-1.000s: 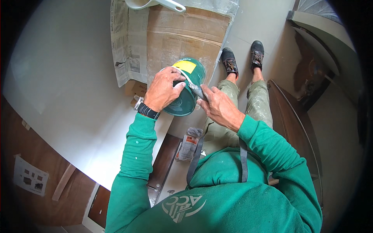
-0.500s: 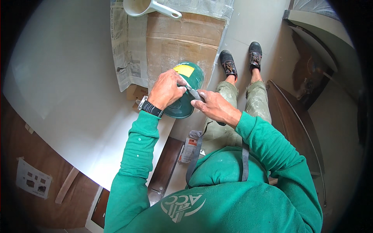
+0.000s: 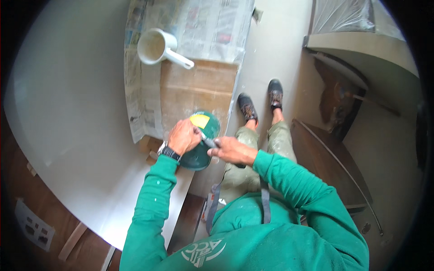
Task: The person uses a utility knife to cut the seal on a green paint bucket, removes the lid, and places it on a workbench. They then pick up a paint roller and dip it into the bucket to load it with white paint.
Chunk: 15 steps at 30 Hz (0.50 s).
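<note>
In my right hand (image 3: 233,150), fingers closed, is a slim grey-handled tool (image 3: 209,142) whose exact kind I cannot make out. Its far end meets the pinched thumb and fingers of my left hand (image 3: 183,137); what they grip there is hidden. Right beneath both hands stands a dark green pail (image 3: 195,158) with a yellow label (image 3: 199,120). A wristwatch (image 3: 168,151) is strapped on my left wrist. Farther off, a white dipper (image 3: 153,46) with a straight handle rests on newspaper.
Newspaper (image 3: 210,27) and a brown cardboard sheet (image 3: 199,86) cover the far surface. A broad white panel (image 3: 81,117) runs along my left. Small cardboard pieces (image 3: 147,145) lie by the pail. To the right are a curved counter (image 3: 361,47) and a dark wooden panel (image 3: 325,158).
The view has shifted, so hands, pail and dipper appear lower and slightly left. Both hands stay together over the pail with the tool between them.
</note>
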Available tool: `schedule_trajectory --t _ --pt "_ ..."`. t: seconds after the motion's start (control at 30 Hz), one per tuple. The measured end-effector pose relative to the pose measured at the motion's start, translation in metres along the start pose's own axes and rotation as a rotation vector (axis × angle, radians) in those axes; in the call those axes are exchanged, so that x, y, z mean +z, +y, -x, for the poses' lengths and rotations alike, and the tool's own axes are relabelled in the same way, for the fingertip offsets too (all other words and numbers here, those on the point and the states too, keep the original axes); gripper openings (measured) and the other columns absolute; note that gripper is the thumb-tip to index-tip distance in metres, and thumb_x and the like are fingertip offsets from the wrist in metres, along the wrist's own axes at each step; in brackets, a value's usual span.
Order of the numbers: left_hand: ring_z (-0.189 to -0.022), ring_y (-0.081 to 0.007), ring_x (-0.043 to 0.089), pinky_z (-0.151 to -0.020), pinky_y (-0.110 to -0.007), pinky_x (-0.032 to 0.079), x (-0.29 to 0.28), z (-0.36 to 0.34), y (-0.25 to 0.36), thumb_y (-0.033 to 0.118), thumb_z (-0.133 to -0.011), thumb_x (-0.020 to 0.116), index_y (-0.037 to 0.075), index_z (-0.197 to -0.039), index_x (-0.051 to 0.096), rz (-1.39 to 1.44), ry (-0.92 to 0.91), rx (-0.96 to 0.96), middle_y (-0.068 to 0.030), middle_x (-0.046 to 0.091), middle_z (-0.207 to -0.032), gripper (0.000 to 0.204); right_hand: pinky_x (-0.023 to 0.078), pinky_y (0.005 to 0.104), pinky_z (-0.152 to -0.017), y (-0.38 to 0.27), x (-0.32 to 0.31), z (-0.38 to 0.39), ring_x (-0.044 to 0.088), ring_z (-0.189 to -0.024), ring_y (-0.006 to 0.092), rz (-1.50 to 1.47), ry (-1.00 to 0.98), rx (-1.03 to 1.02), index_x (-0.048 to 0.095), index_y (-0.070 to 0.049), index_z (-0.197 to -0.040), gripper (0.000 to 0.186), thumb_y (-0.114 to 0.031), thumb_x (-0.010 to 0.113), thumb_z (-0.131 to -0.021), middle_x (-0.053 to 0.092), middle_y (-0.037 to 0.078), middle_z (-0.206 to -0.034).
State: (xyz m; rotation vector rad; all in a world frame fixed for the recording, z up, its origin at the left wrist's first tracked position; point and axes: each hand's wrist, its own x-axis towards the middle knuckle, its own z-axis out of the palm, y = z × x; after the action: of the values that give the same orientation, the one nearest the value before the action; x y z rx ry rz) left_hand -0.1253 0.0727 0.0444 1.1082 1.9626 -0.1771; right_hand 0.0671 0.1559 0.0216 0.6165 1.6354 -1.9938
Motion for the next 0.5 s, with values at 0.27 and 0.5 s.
schedule_trajectory --t 0.27,0.5 --pt "-0.084 -0.0397 0.062 -0.074 -0.050 0.050 0.019 0.013 0.005 0.014 -0.072 0.062 0.002 -0.074 0.067 -0.093 0.247 0.191 -0.0201 0.064 -0.083 0.013 0.051 0.0463 -0.081 0.012 0.014 0.012 0.065 -0.092 0.0422 -0.068 0.145 0.048 0.057 0.002 -0.105 0.046 -0.038 0.068 -0.086 0.064 0.028 -0.093" --pt "-0.091 -0.0366 0.060 -0.074 -0.048 0.048 0.034 0.024 0.011 0.012 -0.074 0.060 -0.003 -0.091 0.062 -0.196 0.331 0.154 -0.0198 0.058 -0.097 0.022 0.043 0.0458 -0.095 0.030 0.080 -0.028 0.051 -0.109 0.0390 -0.120 0.537 -0.069 0.045 0.006 -0.121 0.077 -0.046 0.080 -0.075 0.051 0.028 -0.114"
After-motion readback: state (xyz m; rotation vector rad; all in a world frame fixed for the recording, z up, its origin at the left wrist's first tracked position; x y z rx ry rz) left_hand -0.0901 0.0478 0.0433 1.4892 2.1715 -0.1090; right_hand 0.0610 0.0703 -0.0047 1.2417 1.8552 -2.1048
